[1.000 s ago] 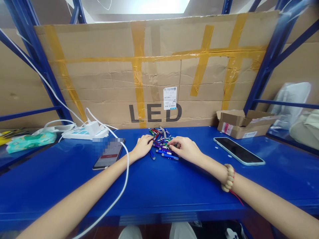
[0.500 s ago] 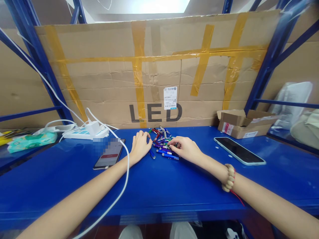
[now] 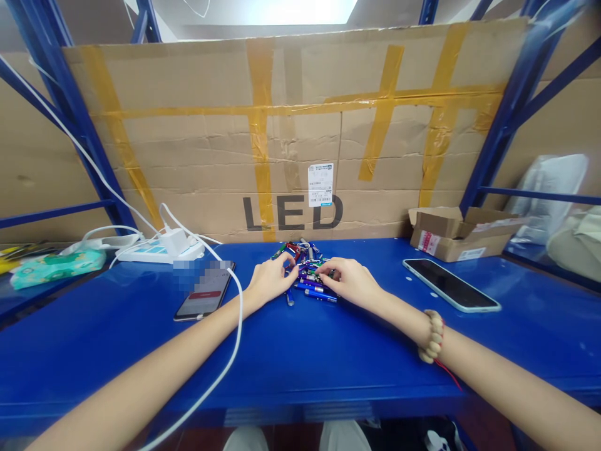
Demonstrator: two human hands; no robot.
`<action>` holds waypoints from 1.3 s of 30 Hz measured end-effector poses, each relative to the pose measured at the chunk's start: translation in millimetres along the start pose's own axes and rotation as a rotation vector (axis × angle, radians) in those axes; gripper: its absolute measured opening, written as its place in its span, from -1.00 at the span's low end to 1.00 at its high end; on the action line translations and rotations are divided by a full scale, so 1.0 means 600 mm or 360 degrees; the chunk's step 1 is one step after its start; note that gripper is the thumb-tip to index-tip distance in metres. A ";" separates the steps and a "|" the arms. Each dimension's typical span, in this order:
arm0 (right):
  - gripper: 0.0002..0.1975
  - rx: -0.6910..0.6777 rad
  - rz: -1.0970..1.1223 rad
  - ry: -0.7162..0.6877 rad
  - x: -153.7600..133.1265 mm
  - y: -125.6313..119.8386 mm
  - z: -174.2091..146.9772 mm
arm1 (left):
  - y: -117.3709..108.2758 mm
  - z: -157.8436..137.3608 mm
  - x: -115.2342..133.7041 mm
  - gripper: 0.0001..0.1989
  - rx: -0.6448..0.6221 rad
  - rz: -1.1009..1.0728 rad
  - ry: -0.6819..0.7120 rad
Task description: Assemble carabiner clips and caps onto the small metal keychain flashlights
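Observation:
A pile of small metallic pen-like tubes [image 3: 307, 252] in blue, purple, red, green and silver lies between my two hands. My left hand [image 3: 272, 277] rests at its left side, fingers curved and the thumb a little apart from the index finger; nothing shows in its grasp. From the right, my right hand [image 3: 352, 282] reaches into the pile with thumb and index fingertip close together. Whatever lies between those fingertips is too small to make out. Closest to me are a blue tube [image 3: 320, 295] lying crosswise and another blue tube [image 3: 290, 297] below my left fingers.
A phone [image 3: 206, 294] lies left, crossed by a white cable [image 3: 238, 326]. Behind it sits a white power strip [image 3: 159, 250]. Another phone [image 3: 451, 285] and an open cardboard box [image 3: 451, 235] are right. A large cardboard panel [image 3: 211, 156] stands behind the blue table [image 3: 291, 357].
My left hand has moved right, closer to the pile's middle, and the blue tube by it has turned to point more toward me. My right hand has stayed nearly still.

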State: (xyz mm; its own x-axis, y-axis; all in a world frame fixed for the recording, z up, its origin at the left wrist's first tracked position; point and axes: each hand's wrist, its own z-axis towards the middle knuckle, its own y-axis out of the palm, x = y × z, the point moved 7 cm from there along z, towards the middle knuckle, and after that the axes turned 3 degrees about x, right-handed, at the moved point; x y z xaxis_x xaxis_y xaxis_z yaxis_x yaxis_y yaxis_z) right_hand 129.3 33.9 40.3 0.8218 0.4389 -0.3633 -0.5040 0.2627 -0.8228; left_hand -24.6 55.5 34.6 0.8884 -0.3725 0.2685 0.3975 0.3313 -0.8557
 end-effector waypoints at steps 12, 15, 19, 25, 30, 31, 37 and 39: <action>-0.81 -0.0046 -0.0042 -0.0029 -0.001 0.002 -0.001 | 0.015 -0.015 0.048 -0.62 -0.0035 0.0193 0.0424; -0.81 -0.0048 -0.0043 -0.0028 -0.002 0.002 -0.001 | 0.017 -0.011 0.039 -0.67 -0.0091 0.0047 0.0293; -0.81 -0.0054 -0.0040 -0.0008 -0.003 0.001 -0.001 | 0.014 -0.005 0.021 -0.77 -0.0005 -0.0290 0.0105; -0.80 -0.0050 -0.0041 -0.0019 -0.006 -0.001 -0.003 | 0.002 0.006 -0.023 -0.82 0.0361 -0.0312 -0.0122; -0.81 -0.0045 -0.0032 -0.0019 -0.007 -0.002 -0.003 | 0.029 0.011 -0.053 -0.72 0.0166 -0.0062 -0.0337; -0.81 -0.0046 -0.0029 -0.0017 -0.007 -0.002 -0.003 | 0.035 0.012 -0.056 -0.69 0.0122 -0.0055 -0.0361; -0.80 -0.0045 -0.0027 -0.0026 -0.006 -0.001 -0.002 | 0.045 0.016 -0.057 -0.66 0.0064 -0.0027 -0.0323; -0.80 -0.0045 -0.0031 -0.0024 -0.005 -0.001 -0.002 | 0.045 0.017 -0.058 -0.66 0.0068 -0.0017 -0.0318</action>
State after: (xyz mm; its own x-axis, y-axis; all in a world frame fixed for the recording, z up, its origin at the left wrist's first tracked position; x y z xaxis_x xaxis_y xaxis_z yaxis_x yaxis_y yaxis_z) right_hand 127.2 31.4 41.5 0.8271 0.4471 -0.3406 -0.4801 0.2468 -0.8418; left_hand -42.5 85.9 6.8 0.9102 -0.1980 0.3638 0.4130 0.3664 -0.8338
